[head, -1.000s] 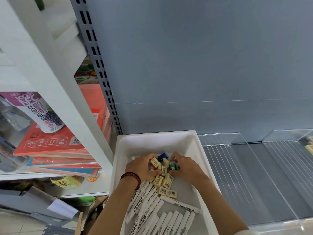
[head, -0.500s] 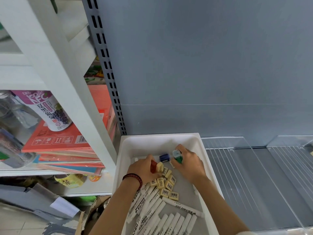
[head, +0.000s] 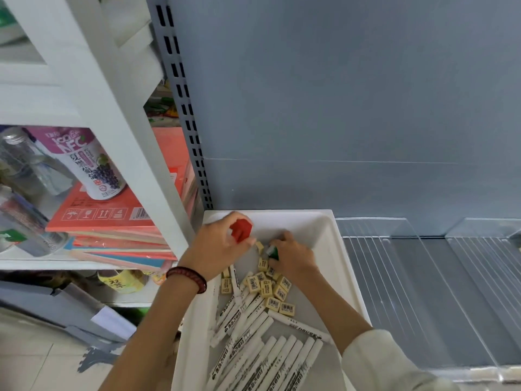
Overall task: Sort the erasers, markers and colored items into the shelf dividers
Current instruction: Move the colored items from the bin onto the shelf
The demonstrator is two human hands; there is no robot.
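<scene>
Meanwhile, left hand (head: 220, 249) clutches a red piece (head: 241, 230), right hand (head: 294, 256) pinches a green piece (head: 273, 253); loose erasers (head: 270, 289) just beneath that pinch could snag.

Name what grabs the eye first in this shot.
A bright red item gripped in the left hand over the far end of the white bin, with the right hand pinching a green item beside it. Below them lie cream erasers and white markers; the clear dividers sit to the right.
</scene>
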